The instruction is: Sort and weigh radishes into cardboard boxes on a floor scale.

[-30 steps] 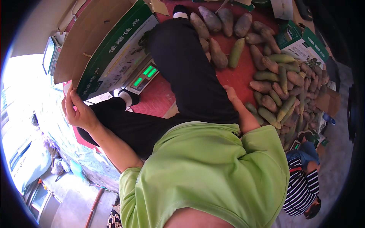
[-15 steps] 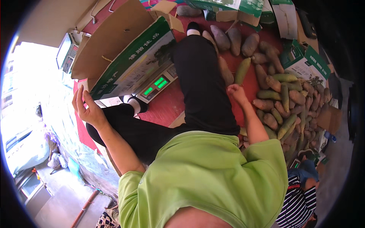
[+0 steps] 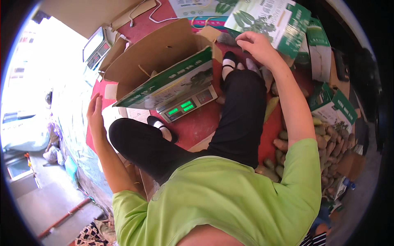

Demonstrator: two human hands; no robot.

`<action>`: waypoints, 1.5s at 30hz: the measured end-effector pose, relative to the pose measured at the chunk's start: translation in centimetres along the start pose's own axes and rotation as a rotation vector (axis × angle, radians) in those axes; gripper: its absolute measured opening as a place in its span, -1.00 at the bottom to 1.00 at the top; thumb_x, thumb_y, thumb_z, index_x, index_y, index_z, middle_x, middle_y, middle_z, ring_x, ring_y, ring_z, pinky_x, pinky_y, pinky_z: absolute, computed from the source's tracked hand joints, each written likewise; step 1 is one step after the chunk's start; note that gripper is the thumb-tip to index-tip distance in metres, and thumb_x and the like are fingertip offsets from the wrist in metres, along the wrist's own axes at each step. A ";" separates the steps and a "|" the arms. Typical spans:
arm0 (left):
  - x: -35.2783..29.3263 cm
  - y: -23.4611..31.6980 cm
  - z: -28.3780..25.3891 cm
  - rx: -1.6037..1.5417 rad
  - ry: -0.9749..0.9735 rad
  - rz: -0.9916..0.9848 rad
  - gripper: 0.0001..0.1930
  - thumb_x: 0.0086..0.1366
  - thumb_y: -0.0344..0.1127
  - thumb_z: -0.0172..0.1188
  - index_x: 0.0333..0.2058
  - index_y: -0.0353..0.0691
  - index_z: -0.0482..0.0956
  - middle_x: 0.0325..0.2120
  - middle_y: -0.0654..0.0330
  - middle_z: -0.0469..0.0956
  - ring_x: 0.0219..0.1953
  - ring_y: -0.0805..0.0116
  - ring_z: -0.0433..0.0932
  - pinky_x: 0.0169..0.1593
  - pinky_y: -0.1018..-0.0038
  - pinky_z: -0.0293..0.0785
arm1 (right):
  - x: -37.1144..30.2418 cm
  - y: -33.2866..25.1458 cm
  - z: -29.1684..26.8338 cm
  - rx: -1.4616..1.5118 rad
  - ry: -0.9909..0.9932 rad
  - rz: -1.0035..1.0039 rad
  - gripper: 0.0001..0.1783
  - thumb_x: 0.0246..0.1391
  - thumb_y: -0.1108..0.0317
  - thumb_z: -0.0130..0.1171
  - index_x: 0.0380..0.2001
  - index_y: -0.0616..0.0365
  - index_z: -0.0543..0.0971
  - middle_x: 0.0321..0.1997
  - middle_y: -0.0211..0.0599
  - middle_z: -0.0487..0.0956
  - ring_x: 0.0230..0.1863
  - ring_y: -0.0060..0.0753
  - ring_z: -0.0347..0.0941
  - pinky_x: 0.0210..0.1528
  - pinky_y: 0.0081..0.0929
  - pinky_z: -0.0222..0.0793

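Observation:
My left hand (image 3: 95, 114) is raised with its fingers stretched out, beside the left corner of a tall cardboard box (image 3: 180, 80) with its flaps up. Nothing shows in it. The box has a green and white printed side and stands on a digital scale (image 3: 186, 104) with lit green displays. My right hand (image 3: 257, 46) reaches far forward, thumb and fingers apart, in front of a printed carton (image 3: 273, 20). It is closest to a greyish long radish (image 3: 225, 39) beside the box. A green radish (image 3: 271, 108) lies right of my right leg.
A heap of muddy and green radishes (image 3: 330, 145) lies on the right, partly behind my right arm. Green and white cartons (image 3: 334, 104) stand at the far right. A second scale (image 3: 98, 53) is at the left back, and a white cable (image 3: 154, 16) crosses the red floor covering (image 3: 191, 133).
My right hand has moved forward from beside the green radish toward the cartons at the back. My left hand remains raised by the box corner. The view has shifted.

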State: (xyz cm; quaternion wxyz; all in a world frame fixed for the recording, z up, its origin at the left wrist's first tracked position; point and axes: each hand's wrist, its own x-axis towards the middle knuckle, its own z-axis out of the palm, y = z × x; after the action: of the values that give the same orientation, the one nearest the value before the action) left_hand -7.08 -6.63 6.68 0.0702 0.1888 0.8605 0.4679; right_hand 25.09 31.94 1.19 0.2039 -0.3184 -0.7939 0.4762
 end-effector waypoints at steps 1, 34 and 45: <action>1.1 -1.7 0.0 -0.042 -0.045 -0.033 -0.62 0.28 -0.20 0.09 -0.03 -0.34 0.50 -0.08 0.13 0.52 0.01 0.35 0.42 0.10 0.45 0.26 | 1.4 -0.4 0.6 -0.051 -0.035 0.048 -0.69 0.01 0.20 0.16 -0.34 0.28 0.59 -0.43 -0.27 0.60 -0.44 -0.45 0.47 -0.32 -0.50 0.37; 8.5 -14.1 3.5 -0.152 -0.491 -0.412 -0.74 0.14 -0.33 0.22 -0.21 -0.31 0.49 -0.42 0.20 0.57 -0.38 0.44 0.52 -0.24 0.49 0.40 | 9.9 5.9 9.5 0.092 -0.218 0.526 -0.72 -0.05 0.32 0.24 -0.32 0.31 0.55 -0.37 -0.24 0.57 -0.39 -0.42 0.48 -0.32 -0.45 0.36; 8.6 -12.8 3.1 -0.142 -0.365 -0.446 -0.77 0.00 -0.34 0.29 -0.37 -0.37 0.58 -0.51 0.16 0.56 -0.45 0.34 0.53 -0.36 0.37 0.42 | 10.0 2.9 9.8 0.013 -0.232 0.429 -0.58 -0.06 0.42 0.23 -0.08 0.26 0.43 -0.24 -0.32 0.53 -0.26 -0.40 0.44 -0.18 -0.47 0.32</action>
State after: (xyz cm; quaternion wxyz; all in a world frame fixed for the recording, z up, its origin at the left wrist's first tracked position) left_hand -17.40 -7.12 -5.15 0.3381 0.0707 0.8190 0.4582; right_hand 12.65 33.77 -5.69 0.0075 -0.4215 -0.7233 0.5469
